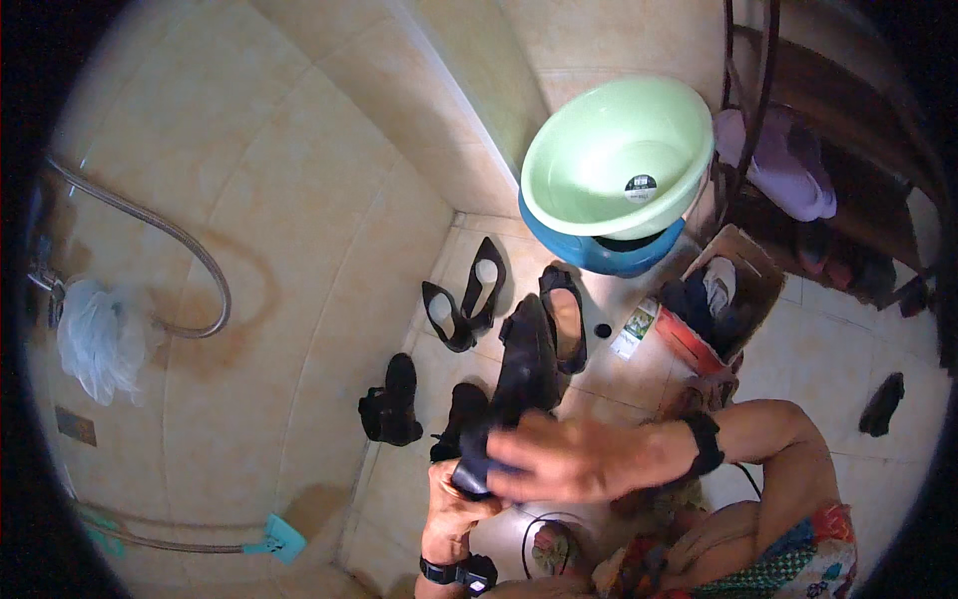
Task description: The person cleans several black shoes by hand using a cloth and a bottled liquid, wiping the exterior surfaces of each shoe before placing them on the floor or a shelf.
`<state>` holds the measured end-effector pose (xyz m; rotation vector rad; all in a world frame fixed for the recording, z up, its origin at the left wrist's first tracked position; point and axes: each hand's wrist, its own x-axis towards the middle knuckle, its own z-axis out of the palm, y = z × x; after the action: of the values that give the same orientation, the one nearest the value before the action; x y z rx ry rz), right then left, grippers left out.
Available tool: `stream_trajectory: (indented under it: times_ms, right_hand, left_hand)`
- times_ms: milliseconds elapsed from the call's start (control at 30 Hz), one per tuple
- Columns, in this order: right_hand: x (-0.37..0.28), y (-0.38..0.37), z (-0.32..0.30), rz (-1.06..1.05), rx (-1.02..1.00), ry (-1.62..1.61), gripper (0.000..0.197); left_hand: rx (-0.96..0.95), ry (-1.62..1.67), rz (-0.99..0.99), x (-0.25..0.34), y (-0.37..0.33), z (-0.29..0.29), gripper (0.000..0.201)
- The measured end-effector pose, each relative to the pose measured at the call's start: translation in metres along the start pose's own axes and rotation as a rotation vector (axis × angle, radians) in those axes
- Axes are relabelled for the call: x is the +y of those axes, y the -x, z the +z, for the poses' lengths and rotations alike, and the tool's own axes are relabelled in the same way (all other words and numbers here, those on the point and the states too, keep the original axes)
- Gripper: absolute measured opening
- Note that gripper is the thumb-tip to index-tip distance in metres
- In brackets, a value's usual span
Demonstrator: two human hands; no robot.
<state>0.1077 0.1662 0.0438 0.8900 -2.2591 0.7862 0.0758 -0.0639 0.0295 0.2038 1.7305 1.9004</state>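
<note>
A black shoe point(527, 359) is held up in front of me, its toe pointing away. My left hand point(454, 504) grips its near end from below, with the fingers wrapped round it. Across that same end lies my right hand point(569, 459), its fingers smeared by motion. Something dark shows under those fingers, too blurred to name. Past the held shoe, a black open shoe with a tan insole point(566, 319) rests on the tiles. Two black pointed flats point(485, 285) stand side by side to the left. Nearer are a dark shoe point(464, 414) and dark footwear point(394, 399) by the wall.
A pale green basin point(619, 150) sits tilted on a blue one point(609, 255) at the back. Right of them is a cardboard box point(753, 270) with dark and pale items. A shoe rack point(838, 150) lines the far right. A shower hose point(190, 225) hangs at left.
</note>
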Motion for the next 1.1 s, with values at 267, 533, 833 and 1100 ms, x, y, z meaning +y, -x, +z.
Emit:
stream_trajectory:
  times_ms: [267,533,833,1100]
  right_hand:
    - [0.025,-0.005,-0.016,0.031,0.069,0.128,0.024]
    - [0.086,0.022,-0.003,0.339,0.134,0.098,0.036]
    - [0.088,0.054,-0.034,0.686,0.167,0.020,0.045]
    - [0.076,0.048,-0.004,0.727,0.022,-0.170,0.050]
  left_hand:
    - [0.061,-0.068,0.033,-0.002,0.002,-0.014,0.028]
    - [-0.099,-0.281,0.082,0.008,0.010,-0.015,0.027]
    - [-0.686,-1.191,0.390,-0.041,0.026,-0.018,0.024]
    - [-0.707,-1.498,0.248,-0.169,0.021,-0.042,0.023]
